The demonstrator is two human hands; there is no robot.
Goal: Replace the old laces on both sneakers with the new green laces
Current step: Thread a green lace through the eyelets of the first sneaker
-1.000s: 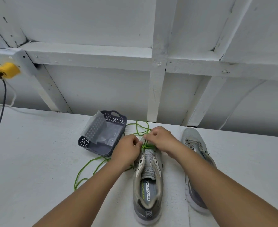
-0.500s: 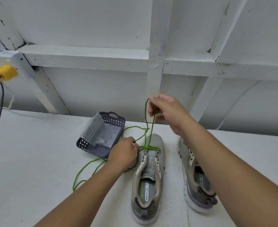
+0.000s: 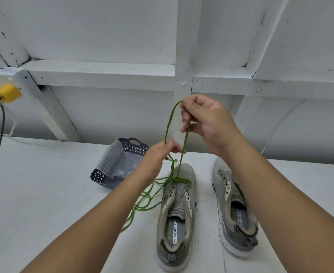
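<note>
Green lace [image 3: 169, 123] — thin, bright cord threaded through the front eyelets of the left grey sneaker [image 3: 177, 213] on the white table [image 3: 44, 194]. Right hand [image 3: 205, 123] pinches its raised loop; left hand [image 3: 160, 154] pinches one strand lower down — slack trails left.

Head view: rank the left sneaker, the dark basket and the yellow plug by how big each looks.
1. Left sneaker, largest, though it lies nearest the camera, which inflates it.
2. Dark basket, clearly smaller in frame; it sits farther back and a hand hides part of it.
3. Yellow plug, smallest by far.
</note>
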